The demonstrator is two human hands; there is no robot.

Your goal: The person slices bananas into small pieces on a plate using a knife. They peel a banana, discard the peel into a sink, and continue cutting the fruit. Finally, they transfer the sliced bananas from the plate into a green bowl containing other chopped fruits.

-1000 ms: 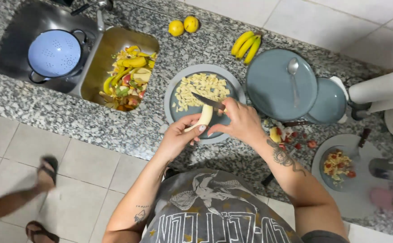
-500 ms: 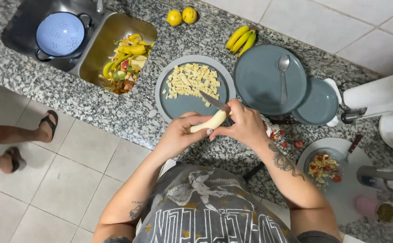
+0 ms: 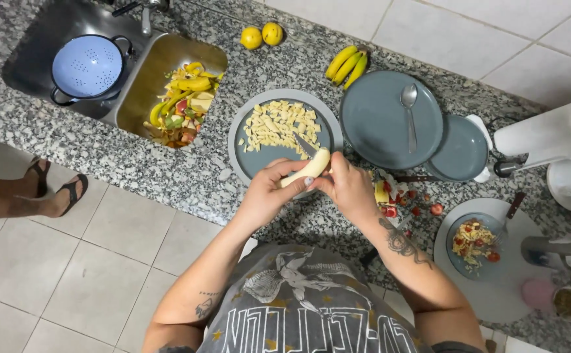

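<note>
Peeled pale banana, knife blade against it.

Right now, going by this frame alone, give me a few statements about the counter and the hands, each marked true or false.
1. The left hand holds a peeled banana over the grey plate. True.
2. The right hand holds a spoon. False: it holds a knife; the spoon lies on the large empty plate.
3. The colander sits in the sink. True.
4. Peels fill the colander. False: they lie in the metal tray beside it.
5. Three unpeeled bananas lie near the wall. True.
</note>
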